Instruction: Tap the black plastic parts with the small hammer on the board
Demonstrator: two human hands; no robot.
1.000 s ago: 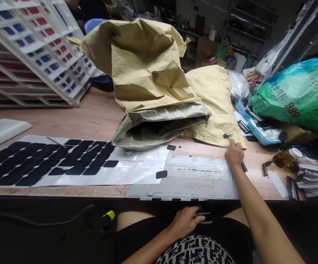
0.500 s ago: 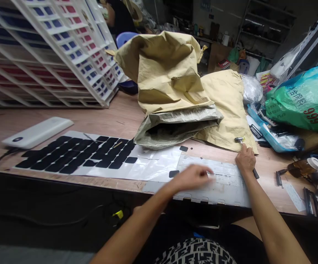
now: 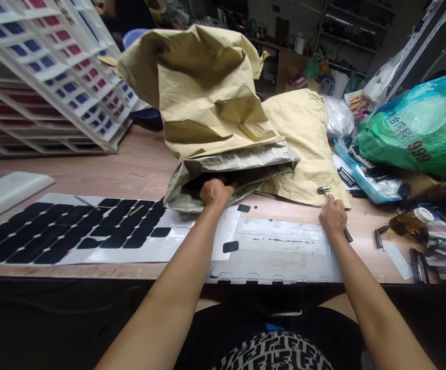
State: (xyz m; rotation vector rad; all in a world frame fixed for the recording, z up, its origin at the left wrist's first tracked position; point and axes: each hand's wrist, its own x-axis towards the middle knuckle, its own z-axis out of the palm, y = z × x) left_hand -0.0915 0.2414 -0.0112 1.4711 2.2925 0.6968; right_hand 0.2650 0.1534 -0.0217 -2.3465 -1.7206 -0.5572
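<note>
My left hand [image 3: 215, 192] reaches into the open mouth of a tan woven sack [image 3: 211, 103] lying on the wooden table [image 3: 130, 159]; its fingers are inside the sack and hidden. My right hand [image 3: 333, 218] rests on the table at the right end of a grey metal plate [image 3: 280, 252], closed round a small hammer [image 3: 325, 190] whose metal head points toward the sack. Left of the plate lies a white sheet with several black pads [image 3: 91, 228] stuck in rows. Two loose black pads [image 3: 230, 246] lie near the plate.
A slanted white rack of small coloured pieces [image 3: 53, 67] stands at the back left. A white flat device [image 3: 6, 190] lies at the left edge. A green plastic bag [image 3: 419, 133], tape, tools and clutter crowd the right side. Shelves stand behind.
My left hand rose from my lap, passed over the grey plate and went into the sack's mouth. My right hand stayed on the hammer.
</note>
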